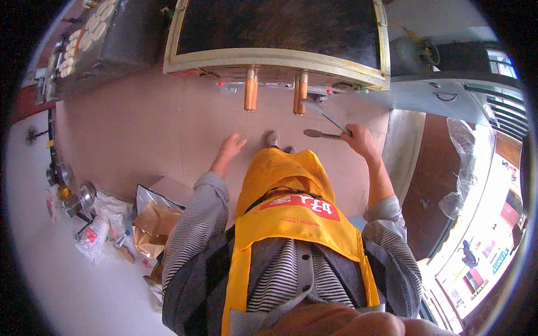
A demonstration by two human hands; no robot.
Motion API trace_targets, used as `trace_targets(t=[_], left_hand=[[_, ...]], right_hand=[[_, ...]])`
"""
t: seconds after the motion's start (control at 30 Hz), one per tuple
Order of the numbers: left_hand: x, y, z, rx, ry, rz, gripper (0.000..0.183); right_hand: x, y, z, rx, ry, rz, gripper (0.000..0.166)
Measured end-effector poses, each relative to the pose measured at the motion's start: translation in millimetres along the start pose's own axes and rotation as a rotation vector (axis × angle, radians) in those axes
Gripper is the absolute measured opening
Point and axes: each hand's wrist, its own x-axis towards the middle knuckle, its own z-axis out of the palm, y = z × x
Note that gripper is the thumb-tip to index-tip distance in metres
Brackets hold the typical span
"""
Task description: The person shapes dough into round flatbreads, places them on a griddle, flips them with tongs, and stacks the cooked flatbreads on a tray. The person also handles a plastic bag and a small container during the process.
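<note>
My right hand [362, 140] is closed on a pair of metal tongs [332, 119], whose two arms are spread apart and point left. One tong arm reaches close to the wooden-handled rods on the front of a dark flat griddle or oven top [277, 27] with a pale metal frame. My left hand [232, 146] is held out over the floor with nothing in it, its fingers slightly bent and partly blurred. Between the hands, a yellow apron [286, 180] covers my front, and a shoe [272, 138] shows beyond its hem.
Round pale dough pieces [93, 31] lie in rows on a dark counter at the upper left. Bags and brown paper [155, 227] are heaped at the lower left. Wooden handles [250, 92] stick out from the appliance. A grey metal cabinet [437, 94] stands at the right, near a bright window.
</note>
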Motion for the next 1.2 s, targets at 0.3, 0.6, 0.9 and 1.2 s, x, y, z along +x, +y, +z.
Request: trace_targets(t=[0.3,0.6,0.9,1.2], left_hand=[[-211.8,-186.5,81.5,-0.078,-0.080,-0.398,0.034],[-276.7,-233.0,156.0,-0.718,0.126,-0.657,0.027],[-239.3,-313.6,66.9,-0.162,0.486,0.064,0.030],[-231.1,-436.2,-45.5,0.319,0.250,0.146,0.030]], right_hand=[[76.7,-81.1,3.5,0.147,0.493,-0.389,0.023],[33.9,-91.1,47.9,0.005,-0.156,-0.431,0.019],[78.5,-277.5,96.7,-0.161,-0.104,-0.783,0.024],[124.6,-443.6,168.6,-0.297,-0.261,-0.823,0.029]])
